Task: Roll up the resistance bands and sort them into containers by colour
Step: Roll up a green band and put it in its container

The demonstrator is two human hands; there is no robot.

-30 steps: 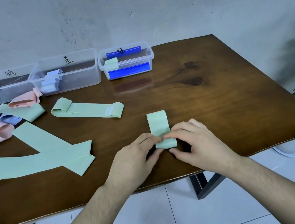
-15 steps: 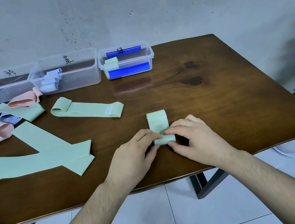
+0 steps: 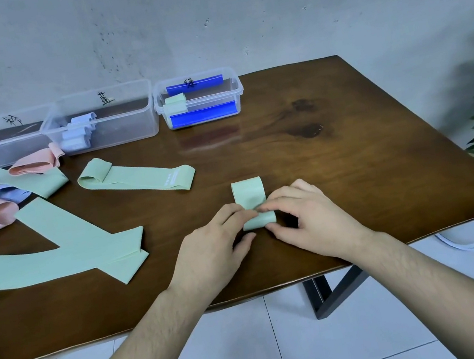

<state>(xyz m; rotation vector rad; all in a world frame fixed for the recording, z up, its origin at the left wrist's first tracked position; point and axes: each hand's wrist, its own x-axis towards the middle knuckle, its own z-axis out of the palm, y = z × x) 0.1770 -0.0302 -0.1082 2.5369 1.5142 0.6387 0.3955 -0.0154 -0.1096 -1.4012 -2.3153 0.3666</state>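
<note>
Together, left hand (image 3: 209, 246) and right hand (image 3: 308, 217) pinching a half-rolled green band (image 3: 249, 196) near the table's (image 3: 385, 173) front edge, handwritten box labels showing, illegible.

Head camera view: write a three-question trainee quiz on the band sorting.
1. True or false: both hands pinch the green band being rolled.
2. Which container holds rolled green bands? A) left container B) middle container C) right container
3. Fill in: the middle container holds bands coloured ____.

Key: 1 true: left hand and right hand both grip it. 2 C. 3 blue.
</note>
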